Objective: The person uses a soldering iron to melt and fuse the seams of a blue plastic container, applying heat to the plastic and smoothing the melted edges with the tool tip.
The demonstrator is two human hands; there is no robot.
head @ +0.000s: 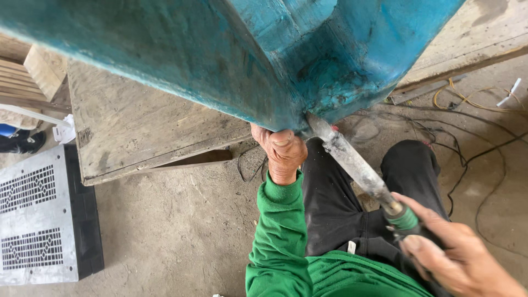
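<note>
A large teal-painted wooden piece point(242, 49) fills the top of the head view, its worn lower corner pointing down at me. My left hand point(281, 149), in a green sleeve, grips that lower edge from below. My right hand point(456, 256) at the lower right is closed around the green handle of a long metal chisel point(355, 164). The chisel's grey, crusted blade runs up and left, and its tip meets the teal corner just right of my left hand. My black-trousered knees are below the tool.
A worn plywood board point(137, 121) lies under the teal piece on the concrete floor. A grey perforated metal panel point(36, 220) sits at the lower left. Black and yellow cables point(467, 148) trail across the floor at the right. Wooden slats point(33, 77) are at the far left.
</note>
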